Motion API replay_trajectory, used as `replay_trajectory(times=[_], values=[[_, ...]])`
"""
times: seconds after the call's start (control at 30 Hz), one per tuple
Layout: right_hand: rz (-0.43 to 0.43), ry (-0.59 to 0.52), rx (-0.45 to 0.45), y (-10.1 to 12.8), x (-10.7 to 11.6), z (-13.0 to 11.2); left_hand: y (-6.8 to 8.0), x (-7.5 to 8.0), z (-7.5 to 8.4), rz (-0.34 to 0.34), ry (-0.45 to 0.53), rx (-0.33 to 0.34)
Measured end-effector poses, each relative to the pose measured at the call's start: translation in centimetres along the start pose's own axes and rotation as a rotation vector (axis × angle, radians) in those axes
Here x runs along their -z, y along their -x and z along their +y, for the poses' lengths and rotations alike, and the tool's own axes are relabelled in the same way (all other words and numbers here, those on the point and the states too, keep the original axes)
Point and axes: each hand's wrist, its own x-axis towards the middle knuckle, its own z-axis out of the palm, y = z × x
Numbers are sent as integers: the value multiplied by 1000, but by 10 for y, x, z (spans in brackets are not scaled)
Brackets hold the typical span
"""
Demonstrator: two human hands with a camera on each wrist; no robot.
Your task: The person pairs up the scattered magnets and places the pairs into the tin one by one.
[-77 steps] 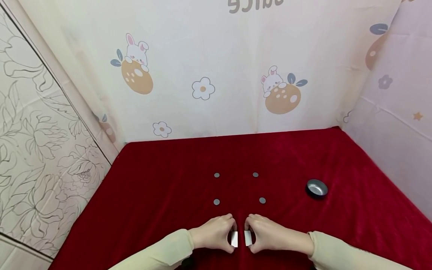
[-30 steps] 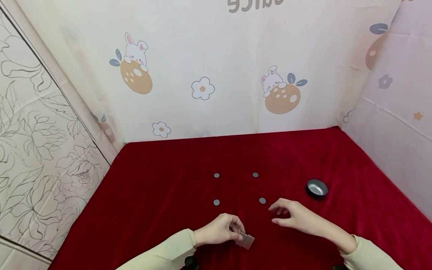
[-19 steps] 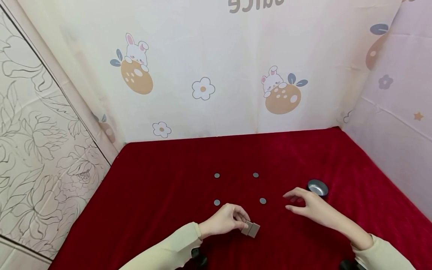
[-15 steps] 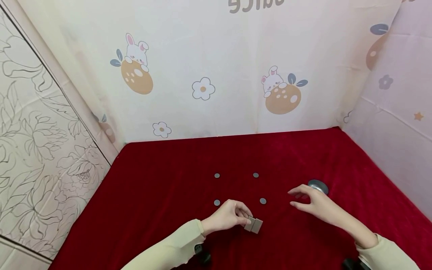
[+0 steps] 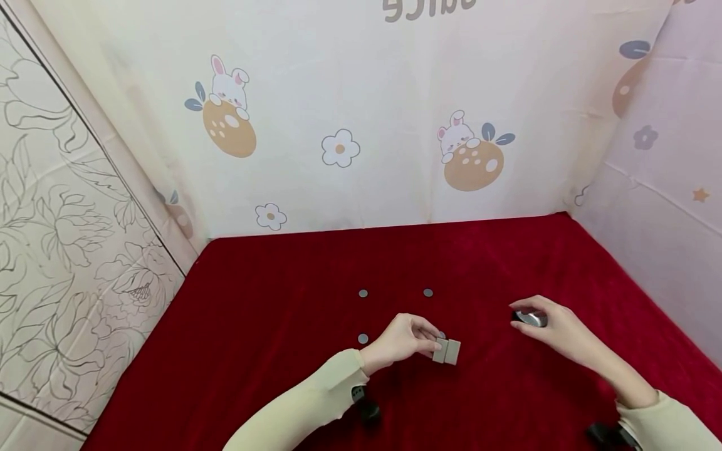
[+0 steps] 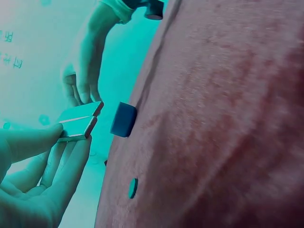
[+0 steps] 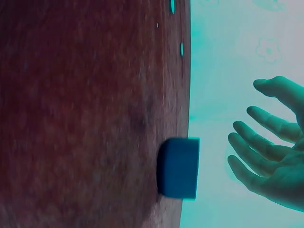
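Grey blocks (image 5: pixel 447 351) pinched by left hand (image 5: pixel 403 341) | right wrist view: right hand (image 7: pixel 273 147) spread above dish (image 7: pixel 179 167), untouched

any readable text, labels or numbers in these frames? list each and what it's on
Backdrop cloth, top edge of the head view: grey lettering, cut off by the frame and apparently upside down; not readable as a word.
Left wrist view, far left edge: a few small marks on the backdrop, too blurred to read.
Paired grey blocks, small metal dish, round discs: no markings visible.
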Motion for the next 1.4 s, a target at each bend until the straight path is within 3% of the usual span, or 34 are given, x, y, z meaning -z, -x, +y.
replay_trajectory(times=[0.4,0.57,0.73,0.9,1.4], values=[[22,50,-56,2,14,26,-34,-16,8,117,163,65],[-43,48,-99,0,17,37,-44,-22,12,155,248,86],[-123,35,-134,-2,20,46,-55,-29,12,191,391,113],[-141,11,-115,-3,20,53,-65,-36,11,200,486,121],[-151,-65,-82,-5,11,60,-86,-62,6,284,615,156]])
